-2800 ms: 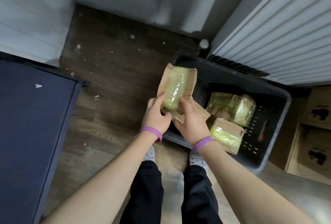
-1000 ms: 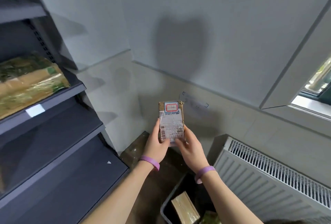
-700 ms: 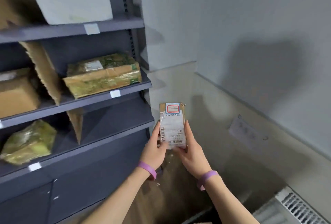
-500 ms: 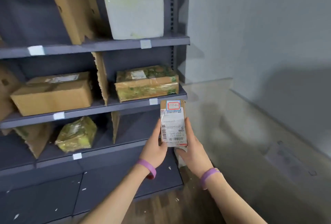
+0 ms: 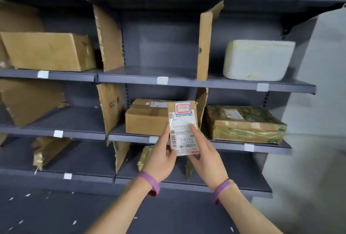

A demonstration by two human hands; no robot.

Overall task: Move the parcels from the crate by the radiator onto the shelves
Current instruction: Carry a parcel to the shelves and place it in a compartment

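Risk: the parcel [image 5: 182, 128] is pinched only low on its sides. As you reach for a bay it could slip, or clip a cardboard divider [image 5: 203, 42] and topple it.

Parcel upright, label toward you, in front of the shelves [image 5: 187, 82], on none yet. Left hand [image 5: 162, 158] grips its left edge, right hand [image 5: 204, 156] its right. Both arms reach forward.

**Open bays, blocked bays**

Straight ahead of me, the bay on the upper shelf [image 5: 149, 73] between the torn cardboard divider [image 5: 109, 39] and the upright cardboard strip [image 5: 204, 46] lies bare. Below it, a brown box [image 5: 146, 121] fills its bay. To the right, the green-wrapped parcel [image 5: 243, 127] and the white foam box [image 5: 258, 59] occupy theirs. The bottom-right bay [image 5: 239, 168] stands open.
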